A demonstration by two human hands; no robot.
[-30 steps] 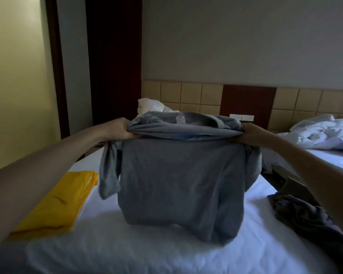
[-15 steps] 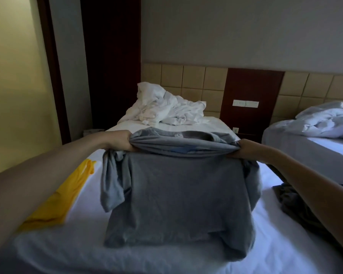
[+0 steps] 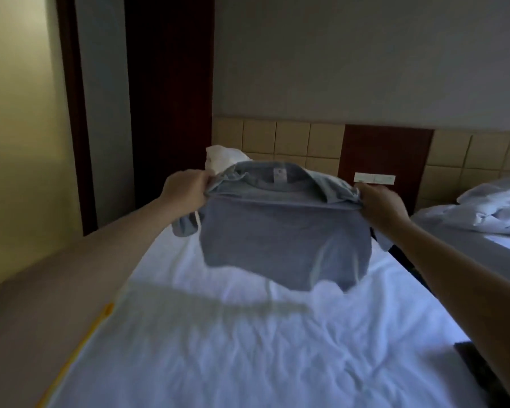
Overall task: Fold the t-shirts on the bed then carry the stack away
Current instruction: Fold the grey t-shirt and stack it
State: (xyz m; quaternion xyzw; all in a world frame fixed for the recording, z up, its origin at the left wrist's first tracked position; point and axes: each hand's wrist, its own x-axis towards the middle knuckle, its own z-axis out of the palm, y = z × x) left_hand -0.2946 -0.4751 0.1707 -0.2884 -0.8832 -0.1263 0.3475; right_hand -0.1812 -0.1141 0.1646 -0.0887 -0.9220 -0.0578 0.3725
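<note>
A grey t-shirt [image 3: 283, 240] hangs in the air above the white bed [image 3: 248, 343], its collar and label facing me and its upper part folded over toward me. My left hand [image 3: 186, 191] grips its left shoulder fold. My right hand [image 3: 380, 201] grips the right shoulder fold. The shirt's lower hem floats clear of the sheet, blurred by motion. A sleeve dangles below my left hand.
A yellow garment [image 3: 77, 357] shows as a thin strip at the bed's left edge. Dark cloth [image 3: 483, 369] lies at the right edge. White bedding [image 3: 221, 157] is bunched at the headboard. A second bed [image 3: 483, 231] with a crumpled duvet stands to the right.
Both hands have lifted the grey t-shirt up and away from me, so its hem left the sheet. The view shifted, leaving the yellow garment mostly out of sight.
</note>
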